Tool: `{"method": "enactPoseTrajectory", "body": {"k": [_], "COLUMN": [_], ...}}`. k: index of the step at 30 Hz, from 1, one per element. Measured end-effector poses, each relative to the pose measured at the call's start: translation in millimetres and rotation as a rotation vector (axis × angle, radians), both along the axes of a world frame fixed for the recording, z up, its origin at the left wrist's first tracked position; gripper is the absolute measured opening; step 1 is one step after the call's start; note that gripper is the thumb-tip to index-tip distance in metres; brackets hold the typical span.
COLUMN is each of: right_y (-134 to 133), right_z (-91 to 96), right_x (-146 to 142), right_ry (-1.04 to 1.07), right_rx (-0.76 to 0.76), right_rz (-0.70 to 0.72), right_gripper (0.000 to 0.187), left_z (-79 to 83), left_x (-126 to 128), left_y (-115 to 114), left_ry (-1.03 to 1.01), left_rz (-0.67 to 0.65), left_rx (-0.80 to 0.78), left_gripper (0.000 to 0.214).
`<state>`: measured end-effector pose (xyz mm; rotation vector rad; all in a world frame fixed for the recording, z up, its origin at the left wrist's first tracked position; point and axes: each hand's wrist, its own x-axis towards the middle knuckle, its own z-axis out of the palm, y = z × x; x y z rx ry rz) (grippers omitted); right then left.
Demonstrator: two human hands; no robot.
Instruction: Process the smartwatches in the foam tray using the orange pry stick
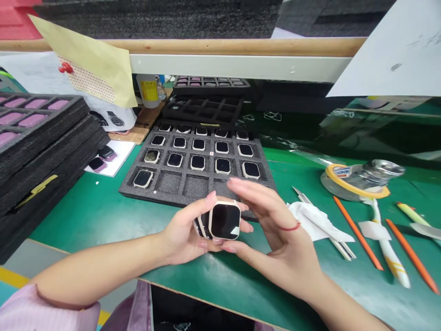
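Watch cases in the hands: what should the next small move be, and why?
Probably the right hand should take the front watch case from the left hand and set it in an empty pocket of the foam tray: the left hand holds several stacked, and the near row has free pockets.

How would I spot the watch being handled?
Find the black foam tray on the green mat. Just before it, the left hand grips a beige-rimmed watch body, dark screen showing. It is frontmost there; others sit in tray pockets.
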<state>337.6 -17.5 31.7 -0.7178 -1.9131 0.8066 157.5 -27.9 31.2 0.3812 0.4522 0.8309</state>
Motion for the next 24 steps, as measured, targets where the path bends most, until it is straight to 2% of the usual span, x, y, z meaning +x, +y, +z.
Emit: {"method": "enactPoseTrajectory", "body": {"k": [2, 3, 5, 6, 7, 9, 11, 16, 19, 22, 24], "right_y": [0, 1, 0, -1, -2, -9, -17, -25, -14, -2, 1], "right_z": [3.5, 5.2, 7.4, 7.8, 7.6, 6.2, 4.4, 4.2, 7.3, 10.4, 11.2], "right_x": [2, 4, 9, 13, 16, 21, 24, 21, 19, 14, 9], "right_ry": [0.111, 0.171, 0.216, 0.179, 0.110, -0.052, -0.136, -0.151, -0.210, -0.239, -0.232], "right_rx": [-0.026, -0.018, 0.080, 0.156, 0.235, 0.342, 0.340, 0.235, 0.328, 0.519, 0.551], "right_rz": [-0.061, -0.136, -0.297, -0.330, -0.314, -0.197, -0.107, -0.006, 0.096, 0.068, -0.011], "right_gripper": [0.072, 0.067, 0.051, 0.048, 0.047, 0.044, 0.040, 0.043, 0.049, 0.048, 0.046], "left_z": [0.4, 0.5, 0.3, 0.2, 0.2, 0.3, 0.7, 1.3, 0.6, 0.1, 0.4], "left_x": [1, 1, 2, 3, 3, 3, 3, 2, 2, 3, 3], "left_y": [0, 1, 1, 1, 1, 1, 0, 0, 0, 0, 0], "left_ry": [-0.024, -0.033, -0.036, -0.035, -0.032, -0.024, -0.013, -0.006, -0.014, 0.012, 0.057], "left_rz": [-0.003, -0.006, -0.014, -0.018, -0.020, -0.019, -0.015, -0.013, -0.021, -0.005, 0.010], "left_rx": [0.010, 0.018, 0.031, 0.037, 0.036, 0.021, -0.001, -0.023, -0.015, -0.009, 0.031], "left_gripper": [0.044, 0.043, 0.042, 0.042, 0.041, 0.040, 0.041, 0.044, 0.044, 0.046, 0.048]}}
